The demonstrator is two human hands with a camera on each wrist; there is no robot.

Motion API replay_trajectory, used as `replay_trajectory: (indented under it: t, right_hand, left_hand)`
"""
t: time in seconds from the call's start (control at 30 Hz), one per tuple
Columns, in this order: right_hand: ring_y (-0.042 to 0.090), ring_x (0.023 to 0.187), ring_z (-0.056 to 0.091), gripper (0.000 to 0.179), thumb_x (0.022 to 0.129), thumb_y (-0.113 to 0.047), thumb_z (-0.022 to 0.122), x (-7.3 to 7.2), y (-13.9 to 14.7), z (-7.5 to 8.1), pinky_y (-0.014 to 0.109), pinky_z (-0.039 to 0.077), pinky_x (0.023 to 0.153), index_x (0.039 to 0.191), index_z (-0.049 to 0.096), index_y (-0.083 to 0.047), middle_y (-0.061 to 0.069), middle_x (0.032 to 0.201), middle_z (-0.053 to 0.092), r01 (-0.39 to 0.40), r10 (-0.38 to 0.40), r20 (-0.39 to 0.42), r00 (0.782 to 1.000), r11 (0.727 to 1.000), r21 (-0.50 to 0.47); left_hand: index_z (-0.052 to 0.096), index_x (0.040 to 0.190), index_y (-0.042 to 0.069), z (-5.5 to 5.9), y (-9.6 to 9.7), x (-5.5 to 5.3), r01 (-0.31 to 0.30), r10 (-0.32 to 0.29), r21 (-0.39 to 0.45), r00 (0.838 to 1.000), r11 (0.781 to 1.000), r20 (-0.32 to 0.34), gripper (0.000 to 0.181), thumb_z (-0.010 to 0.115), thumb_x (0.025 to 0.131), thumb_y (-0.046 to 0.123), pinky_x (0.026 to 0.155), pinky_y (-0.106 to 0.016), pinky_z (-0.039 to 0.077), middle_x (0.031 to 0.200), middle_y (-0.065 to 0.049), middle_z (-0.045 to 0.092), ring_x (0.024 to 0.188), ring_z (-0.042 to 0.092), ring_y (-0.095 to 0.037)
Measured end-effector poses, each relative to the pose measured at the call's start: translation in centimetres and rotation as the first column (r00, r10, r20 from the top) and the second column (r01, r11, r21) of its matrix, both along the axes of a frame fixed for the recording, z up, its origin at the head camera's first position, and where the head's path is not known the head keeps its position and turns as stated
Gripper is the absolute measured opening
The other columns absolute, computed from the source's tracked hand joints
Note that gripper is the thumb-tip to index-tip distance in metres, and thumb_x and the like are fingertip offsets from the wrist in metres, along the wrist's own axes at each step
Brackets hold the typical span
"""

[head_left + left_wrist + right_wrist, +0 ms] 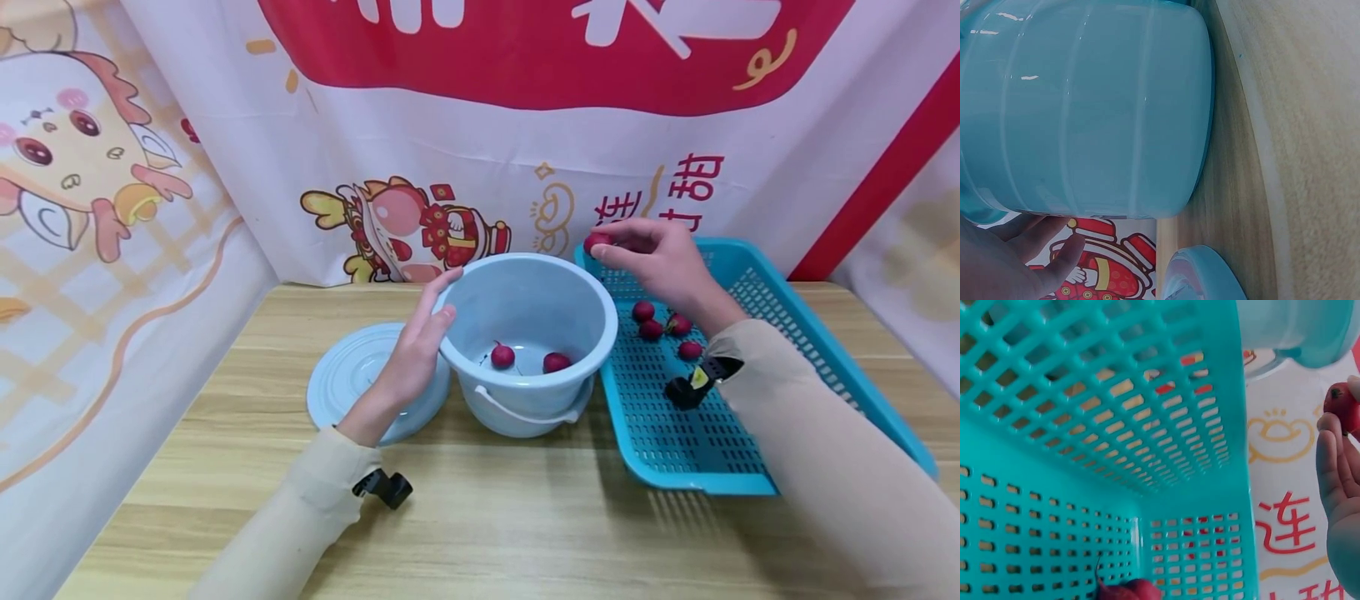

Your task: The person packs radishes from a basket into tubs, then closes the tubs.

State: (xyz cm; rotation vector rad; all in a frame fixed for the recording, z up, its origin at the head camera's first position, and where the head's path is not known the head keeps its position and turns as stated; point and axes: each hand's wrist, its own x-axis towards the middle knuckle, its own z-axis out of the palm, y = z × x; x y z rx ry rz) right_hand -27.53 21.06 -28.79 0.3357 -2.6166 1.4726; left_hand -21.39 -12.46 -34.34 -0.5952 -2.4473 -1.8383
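A light blue bucket (525, 400) stands on the table with two radishes inside, one radish (502, 357) left of the other. My left hand (416, 350) touches the left side of the bucket's rim, its fingers fairly straight. Between thumb and fingertips, my right hand (660, 258) pinches a red radish (597, 242), above the far left corner of a teal basket (697, 482). Several more radishes (651, 330) lie in the basket below that hand. In the right wrist view the held radish (1342, 406) shows a dark stem end.
The bucket's round blue lid (337, 383) lies on the wooden table (480, 525) to the left, partly behind the left forearm. The basket stands right beside the bucket. A printed cloth (450, 150) hangs behind the table. The bucket's handle (525, 417) hangs down in front.
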Motion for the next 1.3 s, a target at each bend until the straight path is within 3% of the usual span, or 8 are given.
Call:
replay_trajectory:
  t: [0.27, 0.6, 0.97, 1.17, 1.3]
  right_hand:
    - [0.014, 0.103, 0.071, 0.044, 0.096, -0.038, 0.078, 1.2, -1.6, 0.3, 0.017, 0.061, 0.082, 0.136, 0.073, -0.02, 0.006, 0.129, 0.075, -0.082, 0.078, -0.122, 0.99, 0.996, -0.03]
    - [0.017, 0.104, 0.067, 0.04, 0.095, -0.026, 0.081, 2.0, -3.4, -0.3, 0.014, 0.056, 0.084, 0.134, 0.075, -0.021, 0.003, 0.12, 0.076, -0.139, 0.167, -0.269, 0.949, 0.983, 0.121]
    - [0.016, 0.104, 0.068, 0.038, 0.093, -0.026, 0.083, 2.2, -4.1, -0.6, 0.026, 0.06, 0.084, 0.13, 0.076, -0.02, 0.002, 0.119, 0.075, -0.168, 0.224, -0.286, 0.932, 0.963, 0.208]
    - [0.018, 0.107, 0.069, 0.041, 0.091, -0.022, 0.085, 2.3, -4.2, -0.2, 0.04, 0.061, 0.089, 0.13, 0.077, -0.02, 0.002, 0.121, 0.078, -0.235, 0.308, -0.261, 0.915, 0.932, 0.275]
    - [0.02, 0.114, 0.068, 0.043, 0.09, -0.02, 0.086, 2.4, -4.4, 0.1, 0.044, 0.062, 0.093, 0.132, 0.076, -0.023, 0.002, 0.127, 0.076, -0.263, 0.338, -0.204, 0.919, 0.91, 0.32]
  left_hand:
    - [0.025, 0.167, 0.031, 0.0, 0.0, 0.0, -0.001, 0.001, 0.0, 1.0, 1.0, 0.0, 0.054, 0.034, 0.114, 0.033, 0.125, -0.064, 0.037, 0.175, 0.004, 0.024, 0.159, 0.031, -0.028]
    - [0.026, 0.166, 0.031, 0.0, 0.0, 0.2, 0.004, -0.004, 0.008, 1.0, 1.0, 0.0, 0.054, 0.034, 0.113, 0.033, 0.125, -0.064, 0.037, 0.174, 0.003, 0.025, 0.159, 0.032, -0.028]
    - [0.026, 0.166, 0.03, 0.0, 0.1, 0.1, 0.001, -0.001, 0.007, 1.0, 1.0, -0.007, 0.053, 0.033, 0.114, 0.032, 0.125, -0.063, 0.037, 0.174, 0.003, 0.025, 0.159, 0.032, -0.028]
    - [0.026, 0.166, 0.031, 0.0, 0.1, 0.1, 0.002, -0.002, 0.004, 1.0, 1.0, -0.002, 0.053, 0.033, 0.114, 0.032, 0.125, -0.064, 0.037, 0.175, 0.004, 0.025, 0.16, 0.031, -0.028]
    - [0.025, 0.166, 0.032, 0.0, 0.1, 0.1, 0.0, 0.0, 0.0, 1.0, 1.0, 0.0, 0.053, 0.033, 0.114, 0.033, 0.125, -0.064, 0.036, 0.175, 0.005, 0.024, 0.16, 0.03, -0.027]
